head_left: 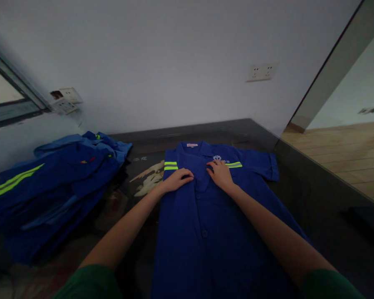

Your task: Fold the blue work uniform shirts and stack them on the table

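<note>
A blue short-sleeved work shirt [224,232] lies front up, its collar away from me. It has yellow-green reflective strips, a white gear logo on the chest and a button down the front. My left hand [178,180] is at the front edge below the collar, thumb and fingers closed on the fabric. Across from it, my right hand [221,173] rests by the chest logo with its fingers bent and slightly apart, touching the cloth. One sleeve spreads out to the right; the left sleeve is not visible.
A heap of blue work clothes [65,178] with reflective strips lies at the left. The dark table [255,133] meets a white wall [162,62] with sockets [262,72]. A dark flat object [367,222] sits at the right. Wooden flooring [339,153] shows beyond the table edge.
</note>
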`<act>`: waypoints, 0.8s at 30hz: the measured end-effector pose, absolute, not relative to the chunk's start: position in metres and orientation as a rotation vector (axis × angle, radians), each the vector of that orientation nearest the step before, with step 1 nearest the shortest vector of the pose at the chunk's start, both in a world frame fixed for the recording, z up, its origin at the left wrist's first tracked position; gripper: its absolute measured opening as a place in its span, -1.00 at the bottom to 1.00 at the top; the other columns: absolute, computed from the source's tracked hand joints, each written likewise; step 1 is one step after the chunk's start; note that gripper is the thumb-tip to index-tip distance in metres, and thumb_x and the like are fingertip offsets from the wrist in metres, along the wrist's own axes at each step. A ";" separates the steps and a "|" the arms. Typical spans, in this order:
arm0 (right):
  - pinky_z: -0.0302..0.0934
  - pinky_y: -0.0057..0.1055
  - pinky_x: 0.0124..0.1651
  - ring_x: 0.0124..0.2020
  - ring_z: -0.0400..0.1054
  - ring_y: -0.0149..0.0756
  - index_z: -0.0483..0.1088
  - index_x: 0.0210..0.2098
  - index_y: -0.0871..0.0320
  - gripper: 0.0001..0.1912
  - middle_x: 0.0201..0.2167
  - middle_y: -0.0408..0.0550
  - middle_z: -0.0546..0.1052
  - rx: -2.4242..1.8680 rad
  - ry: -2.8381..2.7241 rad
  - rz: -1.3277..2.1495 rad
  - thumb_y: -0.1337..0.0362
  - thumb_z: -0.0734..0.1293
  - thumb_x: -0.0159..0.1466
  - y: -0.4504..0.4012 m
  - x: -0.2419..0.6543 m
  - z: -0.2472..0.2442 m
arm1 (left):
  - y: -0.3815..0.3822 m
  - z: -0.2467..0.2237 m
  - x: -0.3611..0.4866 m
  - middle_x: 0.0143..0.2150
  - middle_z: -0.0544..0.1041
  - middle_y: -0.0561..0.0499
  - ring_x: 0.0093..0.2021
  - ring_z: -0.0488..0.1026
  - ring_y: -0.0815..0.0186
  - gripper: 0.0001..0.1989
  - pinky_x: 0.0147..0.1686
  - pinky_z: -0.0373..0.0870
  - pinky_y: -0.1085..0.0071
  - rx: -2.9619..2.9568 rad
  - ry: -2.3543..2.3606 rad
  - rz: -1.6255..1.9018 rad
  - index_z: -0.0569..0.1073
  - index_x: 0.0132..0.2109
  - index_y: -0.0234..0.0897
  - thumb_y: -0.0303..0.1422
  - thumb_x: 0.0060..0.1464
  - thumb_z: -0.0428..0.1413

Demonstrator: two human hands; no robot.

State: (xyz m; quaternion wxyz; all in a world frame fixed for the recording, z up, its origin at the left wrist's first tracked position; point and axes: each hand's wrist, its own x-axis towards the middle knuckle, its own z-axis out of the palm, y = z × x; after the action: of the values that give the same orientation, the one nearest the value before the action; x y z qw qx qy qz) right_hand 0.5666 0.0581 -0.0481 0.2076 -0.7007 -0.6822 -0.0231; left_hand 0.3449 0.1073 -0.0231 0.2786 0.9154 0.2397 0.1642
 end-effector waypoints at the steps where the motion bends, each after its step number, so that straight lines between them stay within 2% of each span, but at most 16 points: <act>1: 0.14 -0.16 0.01 0.03 0.22 -0.03 0.43 0.00 0.13 -0.70 0.02 0.10 0.43 -1.956 -1.899 -0.063 0.23 0.22 0.32 0.057 0.566 -0.048 | 0.107 -0.025 0.347 -0.22 0.50 -0.01 -0.15 0.41 0.28 -0.83 -0.06 0.28 0.35 2.486 0.647 0.420 0.43 -0.25 -0.27 -0.32 0.24 -0.02; 8: 0.16 -0.15 0.00 0.05 0.21 -0.03 0.42 0.02 0.10 -0.69 0.03 0.09 0.42 -1.966 -1.895 -0.035 0.25 0.23 0.31 0.056 0.565 -0.046 | 0.103 -0.033 0.356 -0.19 0.48 0.01 -0.10 0.35 0.25 -0.80 0.00 0.19 0.26 2.634 0.694 0.370 0.41 -0.21 -0.23 -0.30 0.28 -0.07; 11: 0.16 -0.14 0.00 0.05 0.21 -0.03 0.42 0.01 0.11 -0.69 0.02 0.09 0.42 -1.955 -1.895 -0.042 0.24 0.23 0.31 0.056 0.565 -0.047 | 0.101 -0.037 0.354 -0.09 0.44 -0.01 -0.05 0.32 0.23 -0.84 0.02 0.19 0.25 2.694 0.713 0.456 0.41 -0.14 -0.20 -0.27 0.25 -0.01; 14: 0.16 -0.15 0.01 0.05 0.21 -0.04 0.43 0.00 0.12 -0.70 0.03 0.09 0.41 -1.915 -1.897 -0.045 0.27 0.23 0.30 0.055 0.565 -0.045 | 0.100 -0.040 0.352 -0.04 0.41 -0.04 -0.02 0.30 0.20 -0.78 0.01 0.21 0.23 2.719 0.818 0.567 0.37 -0.07 -0.21 -0.24 0.18 0.09; 18: 0.15 -0.20 0.05 0.03 0.23 -0.10 0.44 -0.02 0.14 -0.71 0.00 0.08 0.42 -1.814 -1.932 -0.043 0.32 0.24 0.28 0.058 0.565 -0.041 | 0.096 -0.036 0.351 -0.09 0.40 -0.06 -0.06 0.31 0.18 -0.81 -0.04 0.26 0.21 2.812 0.937 0.618 0.40 -0.21 -0.25 -0.22 0.13 0.14; 21: 0.15 -0.21 0.07 0.04 0.23 -0.09 0.42 0.01 0.16 -0.69 -0.01 0.09 0.44 -1.837 -1.941 -0.043 0.31 0.26 0.28 0.060 0.567 -0.041 | 0.085 -0.029 0.350 -0.13 0.42 -0.07 -0.10 0.33 0.19 -0.87 -0.07 0.29 0.22 2.902 0.971 0.570 0.43 -0.26 -0.26 -0.30 0.17 0.08; 24: 0.13 -0.17 0.09 0.06 0.23 -0.06 0.41 0.04 0.16 -0.66 0.03 0.10 0.44 -1.916 -1.951 -0.027 0.26 0.26 0.29 0.062 0.569 -0.045 | 0.068 -0.026 0.346 -0.07 0.45 -0.07 -0.04 0.36 0.21 -0.84 -0.02 0.32 0.25 2.886 0.944 0.536 0.44 -0.12 -0.26 -0.41 0.22 -0.01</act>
State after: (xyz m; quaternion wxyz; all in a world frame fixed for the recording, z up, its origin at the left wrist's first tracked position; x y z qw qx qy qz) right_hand 0.5695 0.0617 -0.0455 0.2019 -0.6863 -0.6986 -0.0098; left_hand 0.3465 0.0679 -0.0257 0.0292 0.9355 0.3062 0.1736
